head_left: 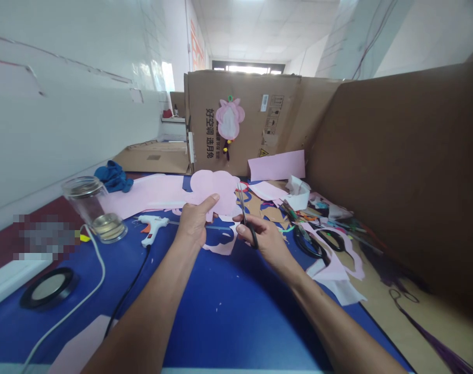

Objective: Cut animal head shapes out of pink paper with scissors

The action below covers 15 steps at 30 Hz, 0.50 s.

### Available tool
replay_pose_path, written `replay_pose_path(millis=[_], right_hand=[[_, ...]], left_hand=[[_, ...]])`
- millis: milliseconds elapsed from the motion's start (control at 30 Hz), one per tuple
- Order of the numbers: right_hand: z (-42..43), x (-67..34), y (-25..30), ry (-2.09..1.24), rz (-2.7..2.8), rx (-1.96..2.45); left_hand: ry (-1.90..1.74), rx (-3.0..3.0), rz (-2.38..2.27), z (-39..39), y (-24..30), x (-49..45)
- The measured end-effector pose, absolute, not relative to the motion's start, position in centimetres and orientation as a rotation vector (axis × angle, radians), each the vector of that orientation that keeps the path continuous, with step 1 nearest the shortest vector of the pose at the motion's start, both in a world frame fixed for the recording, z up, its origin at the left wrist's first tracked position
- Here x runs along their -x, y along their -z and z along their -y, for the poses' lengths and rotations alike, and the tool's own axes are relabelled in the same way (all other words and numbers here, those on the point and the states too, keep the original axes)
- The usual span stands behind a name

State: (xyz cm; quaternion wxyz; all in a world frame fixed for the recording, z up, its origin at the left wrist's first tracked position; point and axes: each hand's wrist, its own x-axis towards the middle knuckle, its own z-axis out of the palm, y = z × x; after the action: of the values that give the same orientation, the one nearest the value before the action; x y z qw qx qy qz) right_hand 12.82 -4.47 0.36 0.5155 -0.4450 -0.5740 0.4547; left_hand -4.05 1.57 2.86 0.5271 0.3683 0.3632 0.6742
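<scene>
My left hand (pixel 197 218) pinches the lower edge of a pink felt-like cutout (pixel 215 187) with rounded lobes, thumb on top. In my right hand (pixel 262 234) is a pair of scissors (pixel 245 208), its blades pointing up along the cutout's right edge. Whether the blades touch the cutout I cannot tell. Beneath my hands lies a curved pink scrap (pixel 223 246) on the blue table (pixel 221 311). A larger pink sheet (pixel 150 192) is spread out left of the cutout.
A white glue gun (pixel 154 226), a glass jar (pixel 94 210) and a roll of black tape (pixel 49 288) stand or lie at left. Scraps and black-handled tools (pixel 310 241) crowd the right. A cardboard box (pixel 283 119) with a pink flower-like piece (pixel 230 119) rises behind.
</scene>
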Motion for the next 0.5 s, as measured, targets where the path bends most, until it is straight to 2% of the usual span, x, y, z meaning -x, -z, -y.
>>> replay_pose_path(millis=[500], right_hand=[[4.23,-12.59,0.22,-1.073,1.384,1.047]], left_hand=[[-1.578,-0.890,-0.898,-1.37,-2.59,3.73]])
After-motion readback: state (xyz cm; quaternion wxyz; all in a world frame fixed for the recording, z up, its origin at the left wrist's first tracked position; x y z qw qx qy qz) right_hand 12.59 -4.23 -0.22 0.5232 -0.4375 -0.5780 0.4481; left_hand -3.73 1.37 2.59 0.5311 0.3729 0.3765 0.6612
